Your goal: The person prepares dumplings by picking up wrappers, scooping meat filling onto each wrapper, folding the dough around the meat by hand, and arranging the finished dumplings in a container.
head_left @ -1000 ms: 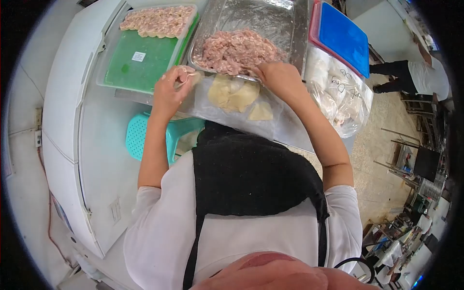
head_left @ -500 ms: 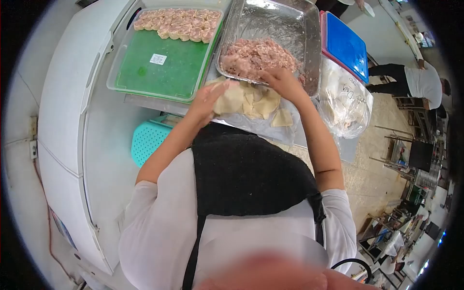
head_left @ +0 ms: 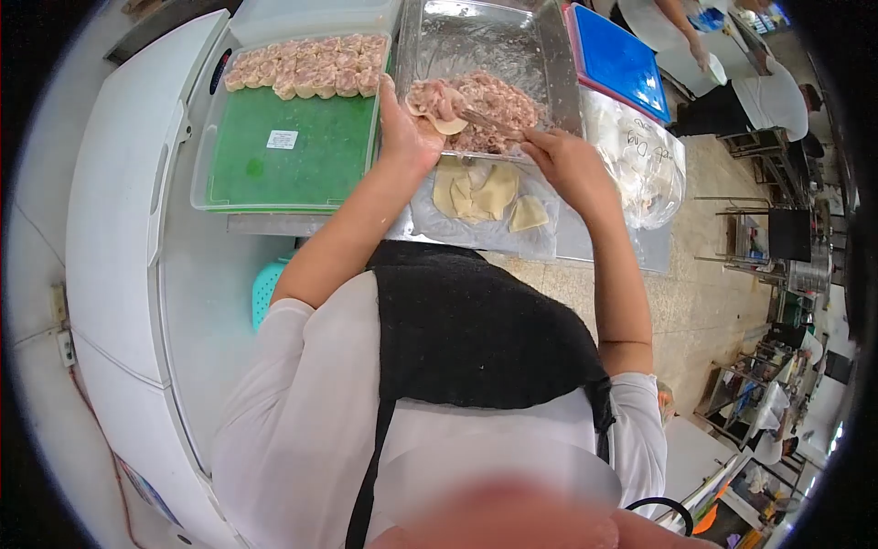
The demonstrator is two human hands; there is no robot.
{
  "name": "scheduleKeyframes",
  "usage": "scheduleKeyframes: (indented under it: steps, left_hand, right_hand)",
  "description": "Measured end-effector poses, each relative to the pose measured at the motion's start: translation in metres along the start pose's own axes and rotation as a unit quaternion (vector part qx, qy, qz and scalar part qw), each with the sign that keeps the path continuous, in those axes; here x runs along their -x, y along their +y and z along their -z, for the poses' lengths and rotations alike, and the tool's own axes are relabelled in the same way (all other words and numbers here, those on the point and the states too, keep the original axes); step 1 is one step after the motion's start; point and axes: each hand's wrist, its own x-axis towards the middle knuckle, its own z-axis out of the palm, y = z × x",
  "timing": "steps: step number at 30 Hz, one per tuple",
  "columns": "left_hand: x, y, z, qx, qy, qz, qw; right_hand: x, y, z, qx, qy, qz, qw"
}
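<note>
1. Dumpling wrappers, pale and overlapping, lie at the near edge of the tabletop on a plastic sheet, with one smaller piece just to their right.
2. Just beyond and to the left, the left hand is cupped around a round wrapper, which carries a lump of filling. The wrapper is not closed into a finished shape.
3. To the right, the right hand grips a thin utensil between thumb and fingers; its tip points left, at the filled wrapper. Whether the two touch is hard to tell.
4. Behind the hands, a mound of minced meat sits in the near part of a metal tray.
5. At left, a clear plastic container with a green base holds packed rows of formed dumplings along its far part. Judging by the green showing nearer, well under half of it is covered, and both meat and wrappers remain to be used.
6. Right of the metal tray lie a bulging plastic bag and, farther, a blue lid.
</note>
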Motion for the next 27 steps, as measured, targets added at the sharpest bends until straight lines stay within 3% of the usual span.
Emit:
scheduleKeyframes:
  steps: [2,5,6,8,10,14,16,17,18,19,20,23,24,26,27]
  left_hand:
    - [0.001,-0.002,0.002,-0.012,0.014,-0.009,1.000]
    - [0.021,0.003,-0.025,0.001,0.016,-0.006,1.000]
    - [0.027,0.005,-0.030,-0.035,0.046,-0.006,0.998]
    - [0.027,0.011,-0.030,-0.069,0.077,-0.017,0.995]
    - [0.022,0.012,-0.024,-0.042,0.066,-0.022,0.997]
    - [0.022,0.001,-0.030,-0.043,0.049,-0.046,0.997]
    - [0.030,0.003,-0.035,0.059,-0.024,0.000,0.998]
    - [0.036,0.003,-0.039,0.058,-0.025,-0.005,0.998]
    - [0.043,0.001,-0.044,-0.115,-0.082,-0.044,0.989]
    - [0.046,-0.001,-0.048,-0.284,-0.136,-0.081,0.946]
    - [0.045,-0.002,-0.049,-0.285,-0.135,-0.083,0.945]
    - [0.046,-0.001,-0.053,-0.613,-0.183,-0.159,0.752]
    - [0.044,-0.004,-0.055,-0.614,-0.179,-0.163,0.751]
    - [0.037,-0.010,-0.059,-0.677,-0.244,-0.144,0.679]
    - [0.035,-0.013,-0.062,-0.679,-0.239,-0.145,0.679]
  right_hand:
    - [0.003,-0.011,0.004,0.028,-0.030,-0.039,0.998]
    - [-0.004,0.005,-0.029,-0.025,0.076,0.107,0.991]
    - [-0.003,0.001,-0.017,-0.026,0.074,0.110,0.991]
    - [-0.001,-0.016,0.030,0.125,-0.001,0.053,0.991]
    - [0.000,-0.027,0.030,0.112,0.009,0.050,0.992]
    - [-0.009,-0.009,0.003,-0.022,0.024,0.128,0.991]
    - [-0.017,0.013,0.013,-0.151,0.074,0.203,0.965]
    - [-0.016,0.023,0.015,-0.237,0.094,0.157,0.954]
    - [-0.015,0.031,0.022,-0.238,0.094,0.162,0.953]
    - [-0.012,0.038,0.031,-0.296,0.027,0.100,0.950]
    - [-0.009,0.046,0.037,-0.351,-0.040,0.035,0.935]
    - [-0.003,0.062,0.049,-0.336,-0.120,0.030,0.934]
    - [-0.001,0.065,0.055,-0.319,-0.159,0.040,0.934]
    - [0.004,0.072,0.059,-0.323,-0.154,0.072,0.931]
    - [0.005,0.076,0.059,-0.327,-0.147,0.097,0.928]
